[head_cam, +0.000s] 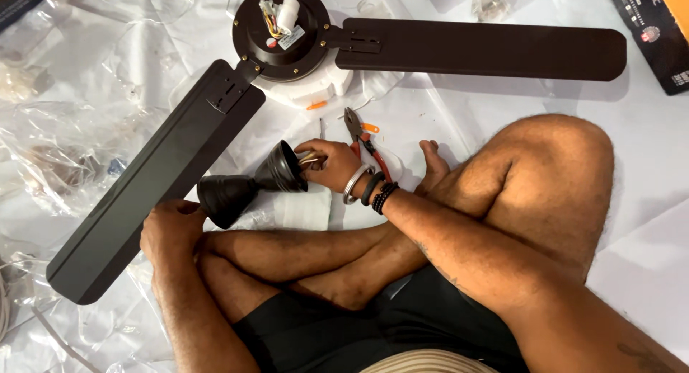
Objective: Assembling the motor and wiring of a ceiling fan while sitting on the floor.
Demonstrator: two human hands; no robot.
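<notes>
Nearest, the left hand (171, 229) wraps around the near dark cup (224, 197) of the down-rod canopy set, and the right hand (331, 165) pinches the rod end inside the second cup (283, 168), just left of the red-handled pliers (364, 140). The piece rests across the crossed legs; it could likely roll off, or the cups slide together and nip fingers. Farther off, the motor hub (283, 32) shows loose wires that a swinging rod might snag
</notes>
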